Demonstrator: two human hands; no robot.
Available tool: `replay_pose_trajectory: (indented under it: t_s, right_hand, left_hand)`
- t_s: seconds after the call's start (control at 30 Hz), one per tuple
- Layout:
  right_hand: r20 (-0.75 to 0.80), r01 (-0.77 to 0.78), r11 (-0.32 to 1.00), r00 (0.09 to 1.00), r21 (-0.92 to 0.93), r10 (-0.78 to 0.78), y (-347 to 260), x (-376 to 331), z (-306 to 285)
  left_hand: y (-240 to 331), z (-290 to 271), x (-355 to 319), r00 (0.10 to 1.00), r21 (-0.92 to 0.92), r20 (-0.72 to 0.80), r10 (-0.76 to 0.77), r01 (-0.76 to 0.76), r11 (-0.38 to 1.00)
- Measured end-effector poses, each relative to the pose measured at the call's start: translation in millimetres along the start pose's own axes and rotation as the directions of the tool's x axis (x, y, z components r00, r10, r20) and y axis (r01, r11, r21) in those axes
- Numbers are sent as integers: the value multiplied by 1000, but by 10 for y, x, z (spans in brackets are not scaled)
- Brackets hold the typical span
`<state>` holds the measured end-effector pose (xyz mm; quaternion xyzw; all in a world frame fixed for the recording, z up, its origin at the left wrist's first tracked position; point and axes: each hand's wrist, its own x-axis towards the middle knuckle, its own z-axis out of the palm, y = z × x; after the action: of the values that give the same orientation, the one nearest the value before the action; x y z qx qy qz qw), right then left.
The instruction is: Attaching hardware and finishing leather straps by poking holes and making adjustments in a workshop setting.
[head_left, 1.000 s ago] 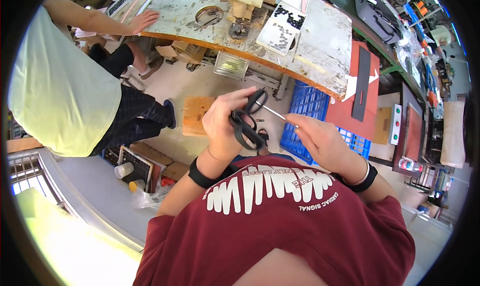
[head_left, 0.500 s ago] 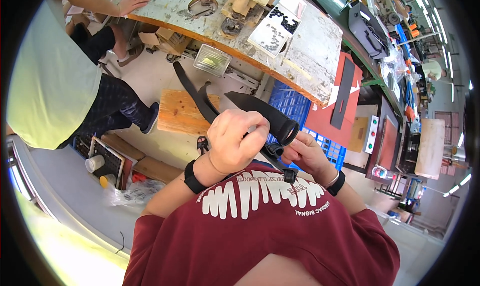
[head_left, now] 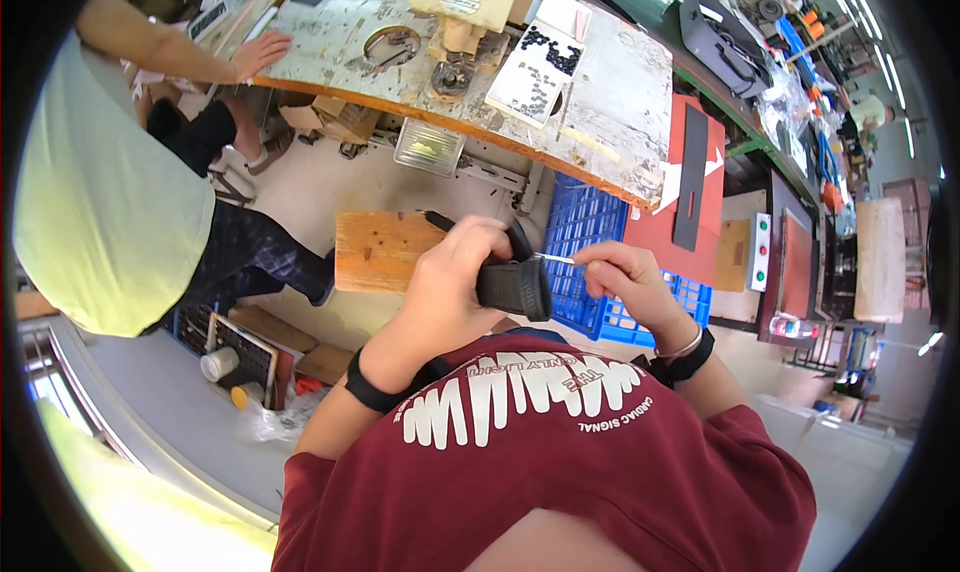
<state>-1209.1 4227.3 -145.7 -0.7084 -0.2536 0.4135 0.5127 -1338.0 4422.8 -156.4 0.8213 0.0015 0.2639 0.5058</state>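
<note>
In front of my chest, my left hand (head_left: 452, 284) is closed round a black sleeve-like piece (head_left: 514, 290) with a thick, rounded end pointing right. A dark strap-like part shows above the fingers; the rest of the piece is hidden by the hand. Just to its right, my right hand (head_left: 625, 282) pinches a thin, shiny metal rod (head_left: 558, 259). The rod's left end reaches the upper edge of the black piece; whether it goes in cannot be made out.
A worn workbench (head_left: 620, 92) holds a white tray (head_left: 515, 97) of small black and silver round parts. Below stand a blue plastic crate (head_left: 585, 212) and a wooden stool (head_left: 375, 252). At left a person (head_left: 120, 182) rests a hand on the bench. Red sheets (head_left: 708, 202) lie at right.
The black piece has turned and drawn in, its long straps now mostly out of sight. My right hand has moved away from its end, and the metal rod has come into view.
</note>
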Motion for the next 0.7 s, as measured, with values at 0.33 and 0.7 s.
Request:
replay_pose_trajectory:
  t_s: [0.33, 0.7]
  right_hand:
    - [151, 76, 994, 985, 81, -88, 34, 9, -79]
    - [-80, 335, 640, 845, -692, -529, -118, -195, 118]
  left_hand:
    - [25, -85, 163, 833, -422, 119, -540, 535, 732]
    - [-241, 78, 219, 665, -612, 118, -738, 633, 473]
